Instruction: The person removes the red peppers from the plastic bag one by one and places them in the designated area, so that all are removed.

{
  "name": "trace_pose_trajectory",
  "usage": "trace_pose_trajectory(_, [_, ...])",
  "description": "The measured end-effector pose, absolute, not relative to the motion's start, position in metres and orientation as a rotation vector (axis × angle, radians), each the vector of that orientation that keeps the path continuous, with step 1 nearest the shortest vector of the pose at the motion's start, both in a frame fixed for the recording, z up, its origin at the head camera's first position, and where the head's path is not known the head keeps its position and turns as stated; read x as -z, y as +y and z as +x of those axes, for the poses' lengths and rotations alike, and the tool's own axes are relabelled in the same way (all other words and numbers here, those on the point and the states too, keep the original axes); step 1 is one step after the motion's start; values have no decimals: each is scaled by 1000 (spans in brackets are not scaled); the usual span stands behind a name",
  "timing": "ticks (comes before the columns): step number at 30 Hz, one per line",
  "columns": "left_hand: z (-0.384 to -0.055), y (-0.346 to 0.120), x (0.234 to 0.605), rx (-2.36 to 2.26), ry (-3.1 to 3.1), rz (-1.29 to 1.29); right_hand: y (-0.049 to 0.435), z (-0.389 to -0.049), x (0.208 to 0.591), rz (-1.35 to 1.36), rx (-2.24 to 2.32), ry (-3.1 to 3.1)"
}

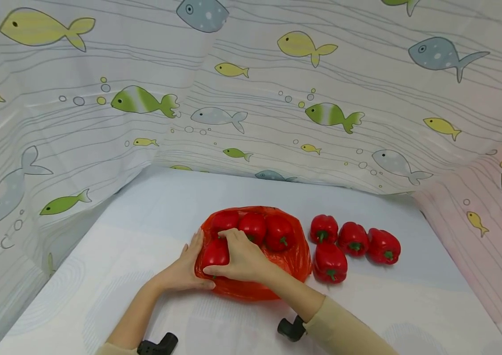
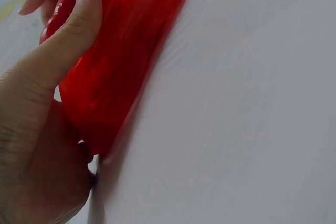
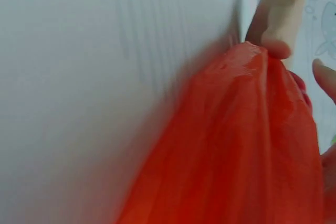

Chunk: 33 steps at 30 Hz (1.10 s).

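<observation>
Head view: red bell pepper (image 1: 215,253) sitting inside orange-red plastic bag (image 1: 242,291), near its left edge; bag resting mid-desk (image 1: 158,202), between left and right edges. Right hand (image 1: 245,260) gripping pepper, thumb and fingers curling round its sides. Left hand (image 1: 185,270) bracing bag's left rim, fingers straight, thumb spreading apart. Guessing pepper's handling light, firm, kinda slippery, maybe denting if squeezed; I'd be grabbing across fat sides, not stem. Looking glossy, deep red, hint of green stem showing.
</observation>
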<state>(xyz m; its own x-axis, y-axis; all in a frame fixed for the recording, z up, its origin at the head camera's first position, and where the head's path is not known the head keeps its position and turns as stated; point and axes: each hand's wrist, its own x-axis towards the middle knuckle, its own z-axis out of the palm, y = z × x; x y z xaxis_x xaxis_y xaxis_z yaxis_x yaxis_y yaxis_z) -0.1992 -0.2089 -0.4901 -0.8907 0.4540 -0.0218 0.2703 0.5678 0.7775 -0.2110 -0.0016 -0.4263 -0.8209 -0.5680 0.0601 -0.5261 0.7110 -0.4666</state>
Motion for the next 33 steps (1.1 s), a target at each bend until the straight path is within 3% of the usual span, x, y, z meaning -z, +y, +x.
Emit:
trace_pose_trajectory(22, [-196, -208, 495, -1217, 2588, 605, -7, -207, 436, -700, 866, 2721])
trace_pose_trajectory(33, [-198, -207, 490, -1195, 2615, 602, 18, -210, 414, -924, 1031, 2948])
